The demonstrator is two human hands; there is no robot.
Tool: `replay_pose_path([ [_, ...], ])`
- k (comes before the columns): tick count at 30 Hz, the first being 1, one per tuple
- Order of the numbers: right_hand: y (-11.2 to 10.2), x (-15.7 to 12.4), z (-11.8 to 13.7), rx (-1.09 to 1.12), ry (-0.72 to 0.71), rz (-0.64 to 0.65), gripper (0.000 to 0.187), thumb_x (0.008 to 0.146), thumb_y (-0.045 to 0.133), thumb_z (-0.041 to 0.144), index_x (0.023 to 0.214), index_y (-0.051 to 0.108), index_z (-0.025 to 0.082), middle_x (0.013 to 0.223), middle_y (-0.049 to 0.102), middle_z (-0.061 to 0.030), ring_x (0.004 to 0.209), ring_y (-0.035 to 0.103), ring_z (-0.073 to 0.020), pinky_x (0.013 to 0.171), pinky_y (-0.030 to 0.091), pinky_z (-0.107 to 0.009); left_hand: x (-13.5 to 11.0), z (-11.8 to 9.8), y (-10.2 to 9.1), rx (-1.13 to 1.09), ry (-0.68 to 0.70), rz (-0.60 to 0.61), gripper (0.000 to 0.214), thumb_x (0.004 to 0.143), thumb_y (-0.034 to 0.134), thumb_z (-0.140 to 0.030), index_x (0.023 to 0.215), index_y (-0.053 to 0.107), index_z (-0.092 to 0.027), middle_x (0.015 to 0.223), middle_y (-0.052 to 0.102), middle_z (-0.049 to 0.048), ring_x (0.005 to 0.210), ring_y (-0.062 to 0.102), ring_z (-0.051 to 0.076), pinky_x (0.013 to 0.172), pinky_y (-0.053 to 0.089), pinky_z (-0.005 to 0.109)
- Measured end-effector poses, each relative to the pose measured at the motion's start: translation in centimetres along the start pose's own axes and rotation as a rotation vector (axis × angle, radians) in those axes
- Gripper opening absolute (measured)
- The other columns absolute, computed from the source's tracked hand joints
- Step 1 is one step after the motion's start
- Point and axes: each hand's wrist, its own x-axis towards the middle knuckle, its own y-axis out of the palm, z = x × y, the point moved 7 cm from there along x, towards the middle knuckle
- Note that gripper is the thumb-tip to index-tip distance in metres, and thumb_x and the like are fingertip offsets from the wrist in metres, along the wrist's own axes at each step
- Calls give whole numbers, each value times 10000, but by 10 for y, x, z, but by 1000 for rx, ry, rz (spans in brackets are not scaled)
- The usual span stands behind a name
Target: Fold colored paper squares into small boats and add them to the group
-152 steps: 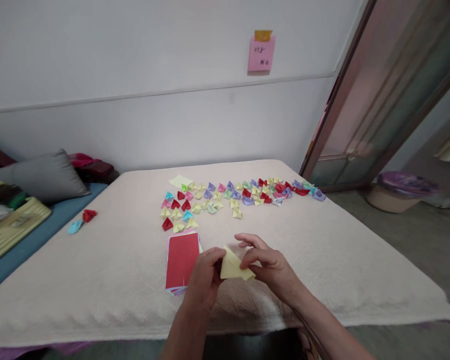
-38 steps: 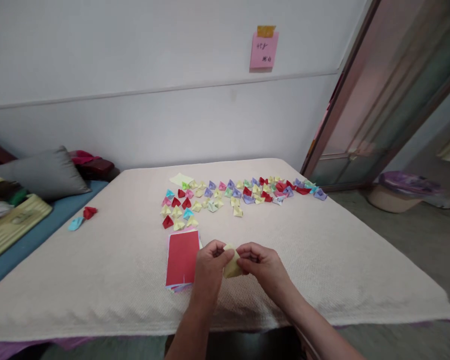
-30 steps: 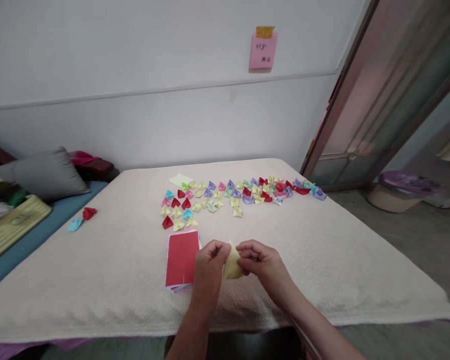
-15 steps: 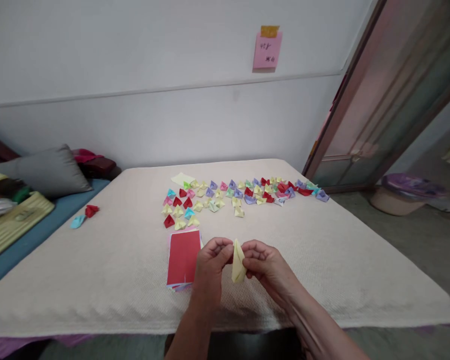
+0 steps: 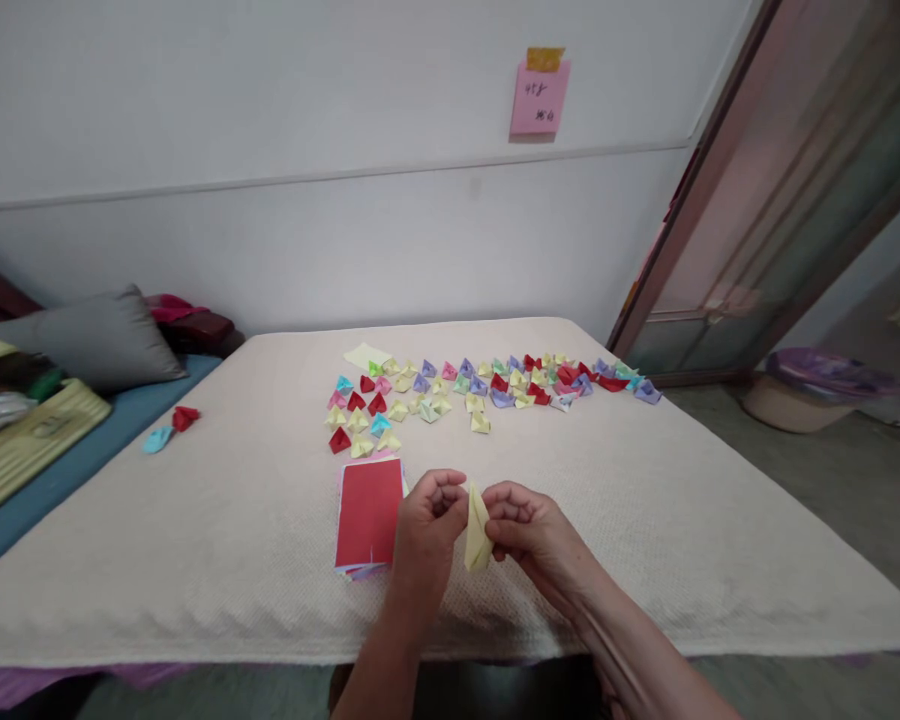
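Observation:
A small pale yellow folded paper (image 5: 476,535) stands on end in front of me, above the cloth. My right hand (image 5: 529,525) pinches its right side between thumb and fingers. At its left edge is my left hand (image 5: 431,520), fingers curled and thumb against the paper; the exact contact there is partly hidden. Just left of that hand lies a stack of coloured paper sheets (image 5: 370,510), a red one on top. Farther back, several small folded paper pieces (image 5: 427,408) in yellow, red, purple, pink, green and blue sit in rows.
A cream cloth (image 5: 232,530) covers the table. Two folded pieces, one red (image 5: 185,418) and one light blue (image 5: 157,439), lie far left. A yellow sheet (image 5: 364,355) rests at the back. Left stands a grey pillow (image 5: 82,335); a covered tub (image 5: 810,390) is on the floor at right.
My left hand has turned slightly, its fingers lifting a little beside the paper's left edge. The right hand and the yellow paper have barely moved. The view has shifted slightly.

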Motion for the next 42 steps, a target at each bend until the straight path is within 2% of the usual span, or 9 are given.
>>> replay_pose_path([
  [8,7,-3,0,-18,46,54,208,605,716,125,784,614,149,588,613,19,487,509,-84,452,358,-200,1,-2,3,-78,-37,169,344,625,657,-106,954,587,-173,675,576,-33,602,501,87,584,377,206],
  [15,6,-4,1,-83,71,71,221,588,701,115,780,600,156,591,606,25,490,506,-88,446,365,-201,-2,4,2,17,-121,217,52,703,595,-196,685,589,-147,566,519,-27,528,444,85,524,330,212],
  [19,0,-1,5,-160,36,36,190,593,677,118,755,588,161,545,577,45,466,482,-85,441,366,-207,-2,-1,1,35,-81,186,272,798,523,-339,604,548,-151,551,479,-27,527,426,88,521,328,219],
  [21,-3,0,7,-220,0,6,177,600,665,118,749,581,164,530,568,53,456,476,-85,447,372,-212,0,1,2,31,-93,180,244,789,545,-372,681,573,-155,605,521,-18,561,463,97,547,355,223],
  [24,-6,1,8,-304,-34,-29,178,608,658,133,760,576,175,542,573,59,456,471,-86,444,367,-213,4,7,1,19,-107,189,255,668,688,-307,859,593,-167,660,559,-23,595,500,106,567,374,222],
  [26,-7,1,9,-350,-49,-47,178,607,663,147,760,580,182,551,573,61,455,458,-81,429,333,-202,7,8,-3,37,-86,169,286,628,713,-255,874,597,-166,637,552,-36,575,488,96,558,364,212],
  [34,-11,-2,22,-476,-77,2,119,628,671,148,721,602,173,553,577,45,498,488,-91,478,331,-213,15,4,-31,-55,-24,-45,246,685,651,-240,908,585,-159,560,483,-66,488,393,56,496,297,183],
  [39,-19,-4,36,-459,-177,-79,138,645,684,208,769,627,186,554,573,40,490,484,-105,492,363,-235,15,-5,-27,24,64,-5,346,697,630,-200,1040,585,-184,597,511,-60,535,442,76,536,342,194],
  [42,-17,-8,43,-594,-263,-105,42,678,658,203,718,648,192,534,548,38,506,469,-111,501,349,-238,16,-10,-28,152,102,8,267,678,638,-199,944,660,-189,616,526,-44,559,471,93,542,354,205],
])
